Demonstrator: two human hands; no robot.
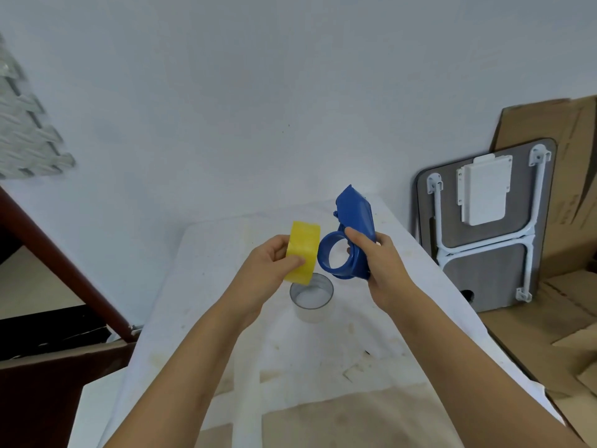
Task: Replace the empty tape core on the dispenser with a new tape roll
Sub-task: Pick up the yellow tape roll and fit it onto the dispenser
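Observation:
My left hand (271, 263) holds a yellow tape roll (303, 252) by its edge, above the table. Just to its right, my right hand (381, 263) grips a blue plastic tape dispenser (347, 236), whose round hub ring faces the roll. The ring is bare, with nothing on it. Roll and dispenser are a small gap apart. Below them a clear, empty tape core (311, 297) stands on the table.
The table (323, 367) is covered with a stained white sheet. A folded small table with white legs (484, 227) leans against the wall at right, with cardboard (549, 302) behind and below it. Dark wooden furniture (58, 350) is at left.

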